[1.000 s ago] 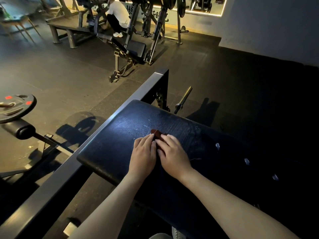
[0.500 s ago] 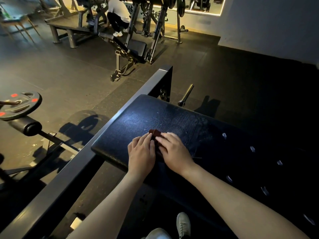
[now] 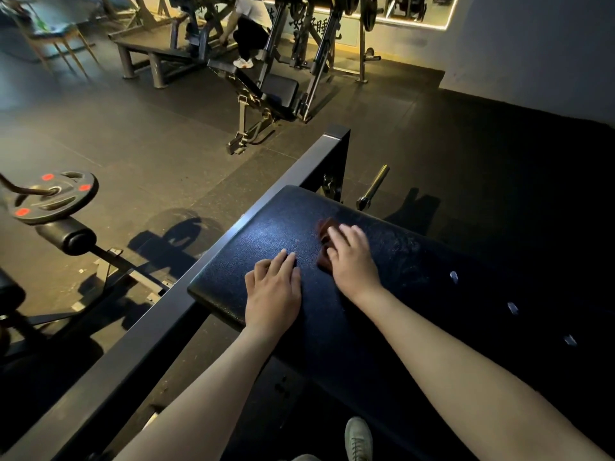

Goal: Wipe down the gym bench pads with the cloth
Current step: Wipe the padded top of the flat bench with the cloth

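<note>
Nearest: my pale lace-up shoe [image 3: 357, 439], on the floor below the near edge of the black textured vinyl bench pad [image 3: 266, 234]. I'm standing square to the pad's long side, so both arms reach across it.

My left hand [image 3: 273, 294] lies flat on the pad near its left end, fingers straight and slightly spread, holding nothing. My read: it's a brace, taking my lean so the other arm can push.

My right hand [image 3: 354, 264] is just beyond it, toward the pad's middle, with the fingers laid out over the folded reddish-brown cloth [image 3: 323, 232], pressing it onto the vinyl. It's a flat press, not a fist, which keeps the most cloth in contact. The cloth's edge shows left of and past my fingertips. I can't tell where the thumb sits.

Smears show on the pad right of the cloth. The dark right half is too dim to judge, so likely not covered yet.

A dark grey steel frame beam [image 3: 133, 354] runs along the pad's left end. A brass-coloured bar stub [image 3: 372, 188] pokes up just behind the pad's far edge. Watch the knuckles on a long stroke.

Left of the pad, well apart: a black weight plate with red dots [image 3: 53, 197].

Far beyond the pad: a black incline bench [image 3: 276, 91], with a person [image 3: 249, 28] crouched behind it.
</note>
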